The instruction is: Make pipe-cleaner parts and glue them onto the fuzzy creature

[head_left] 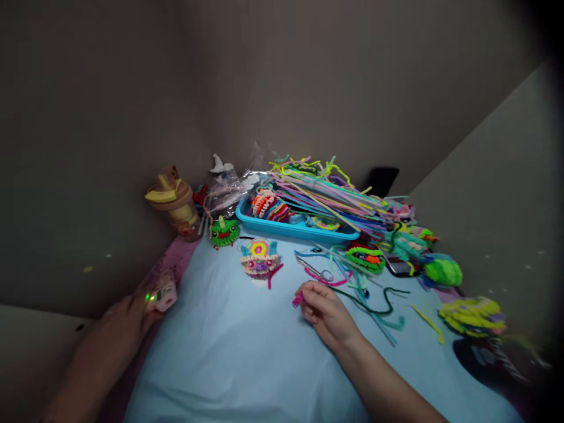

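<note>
My left hand (132,314) rests at the table's left edge, closed around a small pink device (164,295) with a green light. My right hand (324,311) lies on the light blue table cover (229,352) near the middle, its fingers curled on a short pink piece (298,301), perhaps a bit of pipe cleaner. Just beyond it lie small scissors (318,271) and loose pipe cleaners, one dark green (374,306). A pink, yellow and blue pipe-cleaner figure (259,258) sits ahead of my hands.
A blue tray (291,228) at the back holds coiled pieces under a big bundle of pipe cleaners (335,197). A green figure (224,231), a brown-lidded jar (175,202), clear plastic bags (229,188) and further fuzzy shapes (443,271) crowd the back and right. Walls close in.
</note>
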The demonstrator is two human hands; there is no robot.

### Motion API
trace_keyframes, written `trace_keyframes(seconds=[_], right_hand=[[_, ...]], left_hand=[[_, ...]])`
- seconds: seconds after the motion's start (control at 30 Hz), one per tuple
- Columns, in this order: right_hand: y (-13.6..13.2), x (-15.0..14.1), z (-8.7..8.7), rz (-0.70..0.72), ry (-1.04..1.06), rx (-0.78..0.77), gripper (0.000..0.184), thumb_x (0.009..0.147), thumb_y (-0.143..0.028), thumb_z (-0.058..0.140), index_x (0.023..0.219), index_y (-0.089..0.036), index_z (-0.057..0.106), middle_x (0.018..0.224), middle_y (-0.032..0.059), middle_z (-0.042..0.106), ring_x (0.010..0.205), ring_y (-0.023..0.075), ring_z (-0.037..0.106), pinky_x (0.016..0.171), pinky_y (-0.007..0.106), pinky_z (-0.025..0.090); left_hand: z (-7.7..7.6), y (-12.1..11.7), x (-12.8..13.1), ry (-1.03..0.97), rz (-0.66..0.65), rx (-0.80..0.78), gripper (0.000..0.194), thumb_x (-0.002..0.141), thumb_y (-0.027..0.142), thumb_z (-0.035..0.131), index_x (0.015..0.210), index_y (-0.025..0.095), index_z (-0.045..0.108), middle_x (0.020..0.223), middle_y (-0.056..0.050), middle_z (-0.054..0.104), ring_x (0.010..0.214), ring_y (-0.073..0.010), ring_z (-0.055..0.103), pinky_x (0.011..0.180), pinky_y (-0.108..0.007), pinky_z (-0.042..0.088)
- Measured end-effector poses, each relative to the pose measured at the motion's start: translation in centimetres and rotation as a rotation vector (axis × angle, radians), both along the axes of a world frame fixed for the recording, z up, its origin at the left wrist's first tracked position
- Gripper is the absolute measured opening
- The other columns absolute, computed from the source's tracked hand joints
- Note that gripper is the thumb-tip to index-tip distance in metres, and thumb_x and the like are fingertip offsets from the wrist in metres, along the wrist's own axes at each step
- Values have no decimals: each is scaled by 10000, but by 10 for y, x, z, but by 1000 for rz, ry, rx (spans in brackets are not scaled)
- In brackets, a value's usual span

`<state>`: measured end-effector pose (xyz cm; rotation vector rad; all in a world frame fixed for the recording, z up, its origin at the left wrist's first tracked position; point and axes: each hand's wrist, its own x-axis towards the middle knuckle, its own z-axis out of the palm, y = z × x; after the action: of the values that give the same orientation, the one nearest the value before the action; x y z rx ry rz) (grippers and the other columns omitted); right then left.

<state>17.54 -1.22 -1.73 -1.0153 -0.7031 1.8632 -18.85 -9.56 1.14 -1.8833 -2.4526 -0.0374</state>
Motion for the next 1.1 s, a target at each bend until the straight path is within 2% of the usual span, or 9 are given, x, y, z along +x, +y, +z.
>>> trace_keyframes(seconds=[0.13,0.23,0.3,0.4,0.5,0.6,0.7,0.83,1.1], right_hand=[[3,-1,4,-41,-57,40,273,601,-356,769,625,-153,588,507,-48,445,433,45,303,382,181,164],[16,-1,20,-25,-218,156,263,650,-389,726,636,-163,592,488,-59,405,430,57,290,384,193,173],[30,-5,36,-8,-417,345,220,711,-378,671,660,-169,625,497,-51,423,447,74,330,412,207,243],[57,-20,56,32,-725,761,139,760,-275,625,667,-180,663,688,10,586,660,137,515,611,256,397],[81,-43,62,76,-868,958,132,782,-202,589,675,-185,663,732,23,615,728,159,554,673,275,415],[95,-61,55,108,-958,1075,144,793,-145,572,695,-188,668,758,29,624,786,167,562,734,289,421],[100,-69,47,124,-1031,1151,149,810,-131,561,736,-189,676,816,41,621,842,176,555,790,306,417],[102,-72,41,191,-1074,1198,141,820,-129,562,768,-183,681,847,50,616,855,181,550,806,312,414],[102,-74,37,203,-1105,1183,140,815,-136,558,765,-188,678,836,48,614,845,193,540,789,323,409]], left_hand=[[-17,-8,-11,215,-126,-60,441,880,315,244,955,151,646,823,-145,622,757,-307,590,699,-410,465],[-9,-4,3,195,-141,48,414,863,284,285,1057,138,621,906,-170,614,778,-311,591,704,-424,476],[6,9,27,79,-170,169,404,861,274,314,1141,162,582,966,-157,606,819,-297,591,720,-414,489],[31,46,72,-170,-351,264,369,869,251,356,1169,187,562,1100,-131,579,963,-269,571,810,-397,485],[41,90,110,-450,-477,381,328,872,191,367,1112,172,590,1077,-105,592,967,-221,572,840,-353,475],[31,123,128,-661,-422,594,292,867,142,372,1022,153,619,965,-86,631,915,-195,589,821,-324,477],[7,139,130,-775,-358,644,260,883,178,390,980,143,629,945,-82,647,911,-188,592,820,-311,472],[-16,142,122,-876,-284,540,253,886,231,404,985,154,623,976,-76,658,919,-190,596,822,-320,471],[-24,146,118,-897,-320,307,213,818,224,472,950,152,622,952,-69,669,876,-199,605,774,-322,482]])
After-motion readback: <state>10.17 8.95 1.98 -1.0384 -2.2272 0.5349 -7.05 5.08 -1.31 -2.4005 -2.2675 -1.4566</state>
